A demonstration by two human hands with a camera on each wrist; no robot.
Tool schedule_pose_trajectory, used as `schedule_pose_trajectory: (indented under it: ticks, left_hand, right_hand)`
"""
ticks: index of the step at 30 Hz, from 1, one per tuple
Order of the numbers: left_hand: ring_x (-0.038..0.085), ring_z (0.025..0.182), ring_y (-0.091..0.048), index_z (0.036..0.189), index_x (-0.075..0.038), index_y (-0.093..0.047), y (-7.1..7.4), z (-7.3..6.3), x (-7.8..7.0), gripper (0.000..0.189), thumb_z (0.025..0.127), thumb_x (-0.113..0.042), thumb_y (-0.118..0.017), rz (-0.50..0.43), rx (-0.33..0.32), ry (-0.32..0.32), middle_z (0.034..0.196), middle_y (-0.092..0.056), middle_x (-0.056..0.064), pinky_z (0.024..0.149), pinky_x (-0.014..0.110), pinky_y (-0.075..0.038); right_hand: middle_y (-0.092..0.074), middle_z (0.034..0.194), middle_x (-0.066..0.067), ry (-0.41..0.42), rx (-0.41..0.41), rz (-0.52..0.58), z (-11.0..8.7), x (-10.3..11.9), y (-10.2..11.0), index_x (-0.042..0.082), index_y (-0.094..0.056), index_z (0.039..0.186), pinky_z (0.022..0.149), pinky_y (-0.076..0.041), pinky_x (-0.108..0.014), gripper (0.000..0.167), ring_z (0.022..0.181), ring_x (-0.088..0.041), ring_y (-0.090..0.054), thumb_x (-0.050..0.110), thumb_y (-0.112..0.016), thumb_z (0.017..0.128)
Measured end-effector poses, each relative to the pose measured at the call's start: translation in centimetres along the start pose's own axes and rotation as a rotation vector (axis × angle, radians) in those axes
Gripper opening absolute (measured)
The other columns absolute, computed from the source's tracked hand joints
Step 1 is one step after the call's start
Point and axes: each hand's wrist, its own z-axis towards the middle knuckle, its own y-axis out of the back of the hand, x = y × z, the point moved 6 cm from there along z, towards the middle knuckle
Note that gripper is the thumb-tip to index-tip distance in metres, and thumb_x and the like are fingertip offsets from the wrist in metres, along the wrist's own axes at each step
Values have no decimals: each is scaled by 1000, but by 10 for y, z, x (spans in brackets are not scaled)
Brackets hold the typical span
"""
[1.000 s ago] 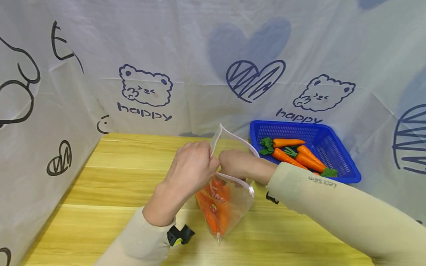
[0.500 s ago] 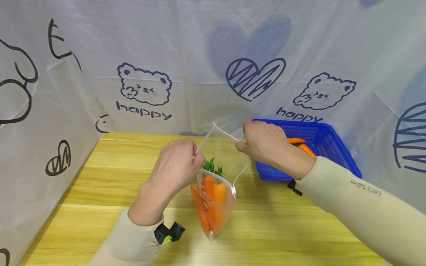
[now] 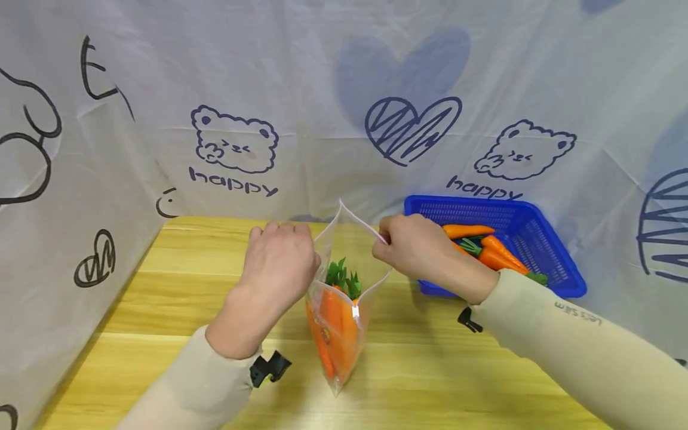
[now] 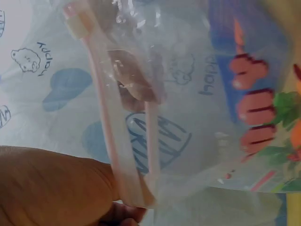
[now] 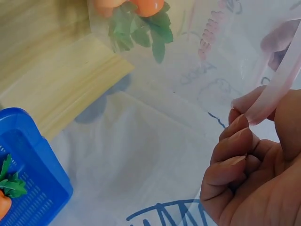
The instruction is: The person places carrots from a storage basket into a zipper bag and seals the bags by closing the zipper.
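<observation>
A clear zip bag (image 3: 348, 334) hangs mouth-up between my hands, its pink-edged top spread apart. Inside stand several orange carrots (image 3: 329, 310) with green tops upward. My left hand (image 3: 279, 260) pinches the bag's left edge; the left wrist view shows the thumb pressing on the zip strip (image 4: 106, 117). On the opposite edge, my right hand (image 3: 414, 248) pinches the rim between thumb and curled fingers, as the right wrist view shows. A white slider (image 3: 355, 312) sits on the near rim.
To the right stands a blue plastic basket (image 3: 559, 263) holding several more carrots (image 3: 500, 257), partly hidden behind my right hand. Everything rests on a wooden table (image 3: 204, 286). A white printed cloth (image 3: 333, 77) rises behind and at the left.
My right hand has come up out of the bag, moved right and taken hold of its right rim. The green carrot tops now show in the mouth. The left hand shifted slightly left.
</observation>
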Motion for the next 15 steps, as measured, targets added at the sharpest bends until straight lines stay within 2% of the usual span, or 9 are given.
schedule_pose_trajectory:
  ticks: [3, 5, 7, 11, 15]
  left_hand:
    - [29, 61, -43, 69, -5, -46, 0, -4, 0, 20, 82, -4, -61, -18, -118, -39, 63, -40, 6, 58, 34, -26]
    - [29, 60, -42, 69, -5, -45, -1, -6, 0, 20, 82, -3, -60, -35, -164, -61, 63, -38, 5, 57, 34, -27]
    - [29, 59, -40, 69, -5, -44, -2, -7, 1, 21, 82, -2, -60, -54, -184, -75, 64, -36, 5, 57, 34, -28]
    - [29, 59, -40, 69, -7, -43, -4, -8, 5, 22, 82, -2, -60, -101, -159, -61, 63, -37, 5, 57, 36, -31]
    - [29, 60, -41, 70, -8, -44, -8, -8, 9, 20, 83, -3, -59, -148, -85, -23, 64, -41, 6, 58, 38, -35]
  right_hand:
    - [-55, 62, 3, 16, -16, 51, -2, -6, 2, 19, -63, 73, 54, -39, -34, 23, 57, -19, -52, 31, -64, 93]
    - [-54, 63, 3, 22, -35, 96, -4, -14, 6, 18, -64, 75, 55, -39, -33, 31, 58, -18, -51, 38, -65, 98]
    - [-52, 64, 3, 25, -65, 136, -5, -26, 11, 16, -65, 77, 57, -39, -33, 37, 59, -18, -49, 45, -65, 101]
    - [-52, 67, 0, -12, -117, 153, -5, -60, 23, 13, -68, 84, 61, -39, -36, 40, 61, -20, -49, 45, -60, 105]
    - [-65, 77, -2, -85, -97, 55, -5, -109, 17, 11, -71, 94, 65, -43, -37, 29, 67, -21, -56, 34, -59, 107]
